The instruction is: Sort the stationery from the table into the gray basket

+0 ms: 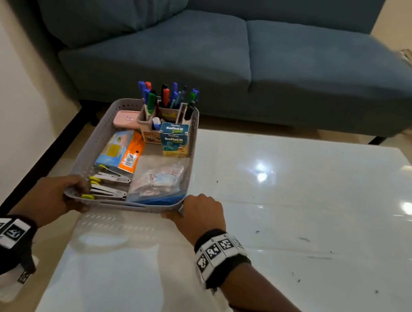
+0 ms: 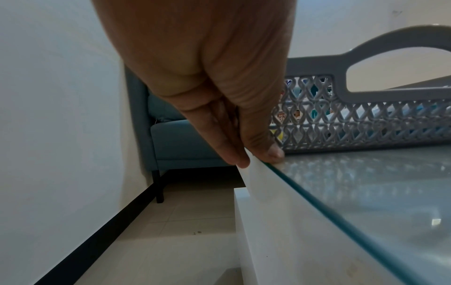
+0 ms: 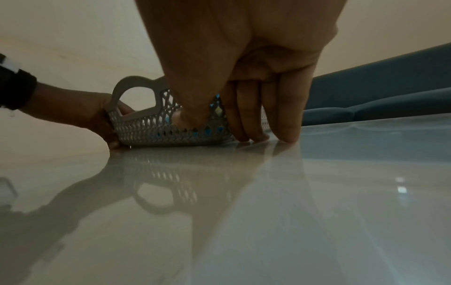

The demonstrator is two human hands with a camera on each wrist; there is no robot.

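Note:
The gray basket [image 1: 123, 207] stands at the table's left edge, full of stationery. It holds a pen holder with markers [image 1: 165, 98], a Koflet-H box [image 1: 175, 140], a pink case [image 1: 125, 118], orange and blue packs [image 1: 121, 152], staplers with yellow ends [image 1: 109, 183] and a clear bag [image 1: 159, 179]. My left hand [image 1: 69, 192] pinches the near left corner, thumb on the front wall and fingers down the side. My right hand [image 1: 199, 211] holds the near right corner; in the right wrist view its thumb [image 3: 187, 117] presses the basket [image 3: 146, 133] front while the fingers reach the tabletop.
The glossy white glass-topped table [image 1: 295, 216] stretches to the right of the basket with only small dark specks on it. A blue sofa [image 1: 235, 57] stands just behind the table. A wall runs close along the left, with floor [image 2: 171, 221] below the table edge.

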